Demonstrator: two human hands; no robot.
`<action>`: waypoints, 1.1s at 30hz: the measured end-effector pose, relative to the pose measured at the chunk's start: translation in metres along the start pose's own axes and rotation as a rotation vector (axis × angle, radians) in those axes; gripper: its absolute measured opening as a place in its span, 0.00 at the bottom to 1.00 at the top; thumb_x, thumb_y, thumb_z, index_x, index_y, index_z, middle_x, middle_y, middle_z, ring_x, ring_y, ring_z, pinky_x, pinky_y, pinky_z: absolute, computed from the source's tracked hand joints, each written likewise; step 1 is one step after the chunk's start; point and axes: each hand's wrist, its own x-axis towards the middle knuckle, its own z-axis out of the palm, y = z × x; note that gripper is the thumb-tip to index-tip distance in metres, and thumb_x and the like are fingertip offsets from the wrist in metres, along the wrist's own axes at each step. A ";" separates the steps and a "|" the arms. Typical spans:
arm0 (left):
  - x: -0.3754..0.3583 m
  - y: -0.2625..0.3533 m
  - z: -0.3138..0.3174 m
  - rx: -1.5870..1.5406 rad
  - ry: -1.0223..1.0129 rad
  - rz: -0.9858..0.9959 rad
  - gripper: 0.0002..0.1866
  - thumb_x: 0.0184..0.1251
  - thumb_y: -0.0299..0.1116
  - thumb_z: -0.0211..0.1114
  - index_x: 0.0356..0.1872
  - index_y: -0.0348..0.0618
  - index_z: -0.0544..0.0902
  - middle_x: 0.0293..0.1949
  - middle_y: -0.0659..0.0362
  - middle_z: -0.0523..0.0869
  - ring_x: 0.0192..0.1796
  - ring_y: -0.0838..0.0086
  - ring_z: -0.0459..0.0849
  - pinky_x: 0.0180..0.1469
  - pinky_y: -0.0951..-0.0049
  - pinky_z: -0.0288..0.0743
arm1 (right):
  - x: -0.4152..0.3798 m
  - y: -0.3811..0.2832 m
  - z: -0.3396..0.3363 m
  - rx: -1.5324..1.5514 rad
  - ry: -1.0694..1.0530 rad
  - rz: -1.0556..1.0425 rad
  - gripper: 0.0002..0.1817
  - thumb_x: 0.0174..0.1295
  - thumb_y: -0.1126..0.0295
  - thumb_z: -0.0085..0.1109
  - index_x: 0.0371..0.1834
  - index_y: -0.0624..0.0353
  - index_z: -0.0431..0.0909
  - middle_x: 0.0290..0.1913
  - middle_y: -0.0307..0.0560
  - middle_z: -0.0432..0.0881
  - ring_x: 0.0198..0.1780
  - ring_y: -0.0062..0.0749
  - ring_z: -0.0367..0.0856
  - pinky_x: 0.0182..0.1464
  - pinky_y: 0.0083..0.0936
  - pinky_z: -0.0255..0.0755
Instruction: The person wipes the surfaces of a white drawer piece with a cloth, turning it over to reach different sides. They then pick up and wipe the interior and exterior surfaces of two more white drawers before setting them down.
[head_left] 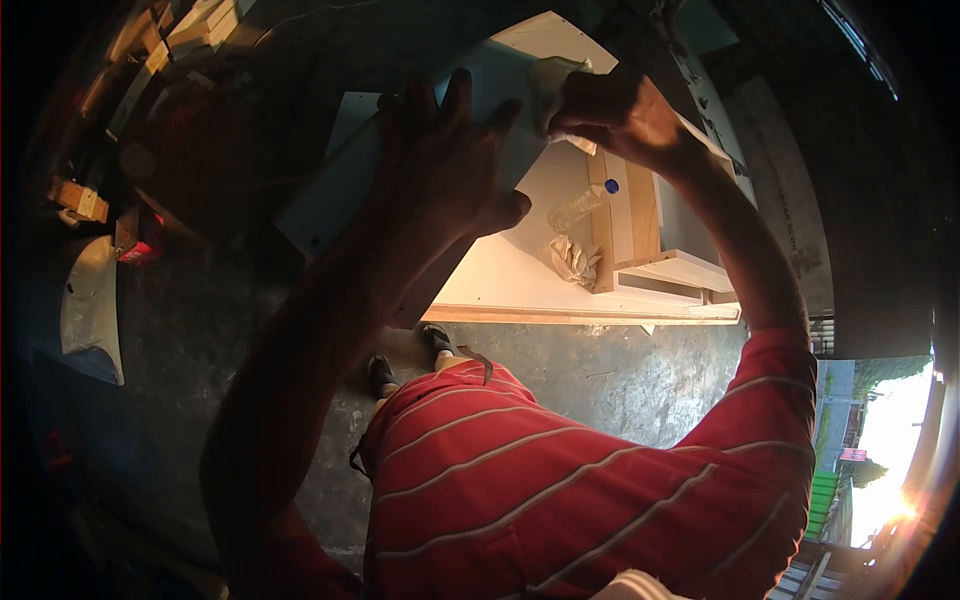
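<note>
My left hand (440, 175) lies with its fingers spread on a pale, flat panel (325, 215), which is tilted across the view and partly in shadow. My right hand (625, 112) is closed around a crumpled white cloth (550, 85), pressed near the panel's upper right edge. Beneath the panel is a larger white board (500, 275) with a wooden front edge. On that board lie a clear plastic bottle (578, 208) with a blue cap and a crumpled, pale wad (575, 260), whose material I cannot make out.
White and wooden cabinet-like parts (670, 268) stand on the board's right side. Wooden pieces (80, 200) and a red object (140, 240) are at the far left, near a pale curved sheet (90, 310). Concrete floor (600, 385) shows below. Bright daylight enters at lower right.
</note>
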 end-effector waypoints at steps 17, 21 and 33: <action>-0.001 -0.003 0.005 -0.028 0.085 0.012 0.42 0.41 0.52 0.71 0.65 0.58 0.73 0.68 0.42 0.64 0.69 0.35 0.59 0.66 0.31 0.54 | 0.004 -0.006 -0.006 -0.024 -0.074 -0.065 0.06 0.55 0.69 0.68 0.36 0.45 0.85 0.35 0.33 0.83 0.38 0.28 0.85 0.39 0.25 0.81; 0.000 0.000 0.003 -0.025 0.040 0.011 0.42 0.41 0.53 0.70 0.66 0.59 0.73 0.68 0.42 0.64 0.69 0.35 0.59 0.66 0.31 0.55 | -0.004 0.021 0.008 0.090 -0.071 -0.007 0.05 0.56 0.69 0.67 0.35 0.45 0.85 0.35 0.33 0.83 0.37 0.29 0.86 0.40 0.26 0.81; -0.001 -0.003 0.005 -0.018 0.083 0.014 0.44 0.39 0.51 0.72 0.66 0.58 0.72 0.67 0.41 0.65 0.68 0.33 0.59 0.66 0.29 0.54 | 0.007 -0.013 -0.003 -0.004 -0.014 -0.074 0.04 0.57 0.66 0.67 0.35 0.46 0.85 0.34 0.32 0.82 0.36 0.28 0.85 0.35 0.24 0.80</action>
